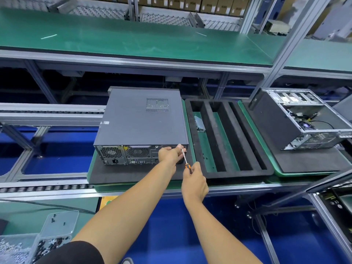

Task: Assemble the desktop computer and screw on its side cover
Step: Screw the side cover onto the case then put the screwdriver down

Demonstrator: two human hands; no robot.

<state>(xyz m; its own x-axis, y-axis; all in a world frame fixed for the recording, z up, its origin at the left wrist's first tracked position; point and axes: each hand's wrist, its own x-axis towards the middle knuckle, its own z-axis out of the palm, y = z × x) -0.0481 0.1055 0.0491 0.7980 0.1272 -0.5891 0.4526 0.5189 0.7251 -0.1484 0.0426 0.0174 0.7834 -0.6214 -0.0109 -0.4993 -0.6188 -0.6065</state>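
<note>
Two hands meet at the desktop computer (140,119), lying centre-frame: the right hand (194,181) grips a screwdriver (185,159) at five o'clock; the left hand (169,154) pinches its shaft by the rear corner.

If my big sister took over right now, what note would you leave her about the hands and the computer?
Right hand grips the orange-handled screwdriver, tip at the closed computer's rear right corner. Left hand pinches at the tip there, probably steadying a screw, which is hidden.
Done: side cover is on, and the case lies flat on the black mat.
Left: drive this screw, then check the other rear screws.
Spare screws sit in the clear tray, near left. An open computer waits on the right.
</note>
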